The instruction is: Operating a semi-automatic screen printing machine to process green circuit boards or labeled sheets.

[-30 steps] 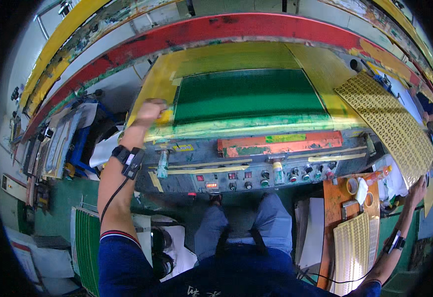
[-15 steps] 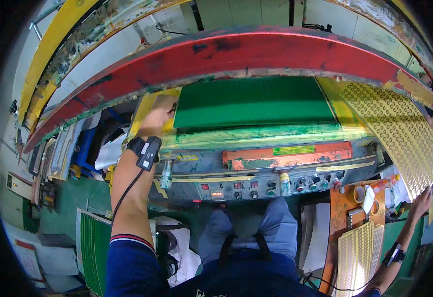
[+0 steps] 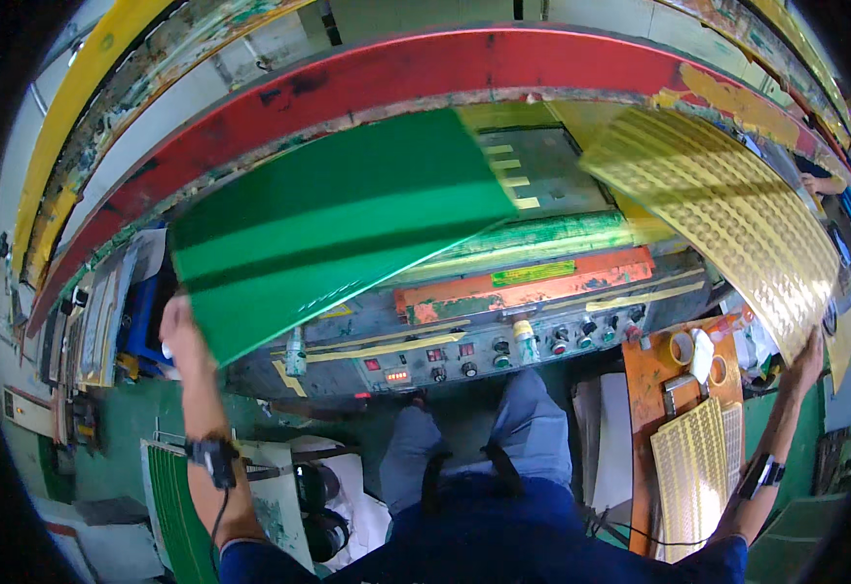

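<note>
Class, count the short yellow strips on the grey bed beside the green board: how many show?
4, in a row right of the green board: nearest strip, second strip, third strip, farthest strip. The board may hide more.

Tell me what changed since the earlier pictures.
The left hand has taken hold of the green panel and drawn it leftward, baring part of the grey bed. The patterned sheet has shifted left. The right hand still holds that sheet; the orange bar stayed put.
</note>
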{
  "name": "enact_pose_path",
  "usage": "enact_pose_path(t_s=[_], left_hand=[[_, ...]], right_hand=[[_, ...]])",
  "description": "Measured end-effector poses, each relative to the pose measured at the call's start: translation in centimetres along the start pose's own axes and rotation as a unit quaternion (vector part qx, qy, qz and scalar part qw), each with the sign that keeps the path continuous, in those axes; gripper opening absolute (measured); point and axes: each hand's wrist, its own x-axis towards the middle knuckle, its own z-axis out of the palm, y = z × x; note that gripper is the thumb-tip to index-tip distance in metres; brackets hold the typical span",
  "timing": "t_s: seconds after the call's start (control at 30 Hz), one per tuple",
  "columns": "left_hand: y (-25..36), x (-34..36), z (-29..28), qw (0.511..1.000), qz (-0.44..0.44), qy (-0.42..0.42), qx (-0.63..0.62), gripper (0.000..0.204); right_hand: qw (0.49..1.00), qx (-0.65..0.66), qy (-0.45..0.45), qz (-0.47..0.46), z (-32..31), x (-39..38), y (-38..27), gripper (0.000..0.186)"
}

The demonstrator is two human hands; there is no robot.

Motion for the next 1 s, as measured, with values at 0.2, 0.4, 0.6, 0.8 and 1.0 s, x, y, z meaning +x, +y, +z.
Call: enact_pose_path(t_s=[0.2, 0.4, 0.6, 0.8, 1.0], left_hand=[[-0.1, -5.5, -21.6, 0.994, 0.016, 0.104, 0.004, 0.024], [0.2, -10.9, -34.8, 0.973, 0.012, 0.214, 0.081, 0.022], [1.8, -13.1, -37.4, 0.974, 0.001, 0.214, 0.070, 0.022], [1.7, -13.3, -36.9, 0.972, -0.003, 0.224, 0.063, 0.021], [1.7, -13.3, -36.2, 0.969, 0.001, 0.234, 0.078, 0.022]], right_hand=[[0.917, 0.324, -0.159, 0.169, 17.0, 0.1, -9.2, 0.038], [0.826, 0.420, -0.331, 0.181, 34.5, -0.7, -14.6, 0.027], [0.834, 0.350, -0.384, 0.185, 43.7, -2.4, -17.0, 0.030], [0.836, 0.318, -0.421, 0.152, 44.9, -1.2, -14.6, 0.030], [0.794, 0.314, -0.472, 0.218, 45.6, 0.2, -12.2, 0.025]])
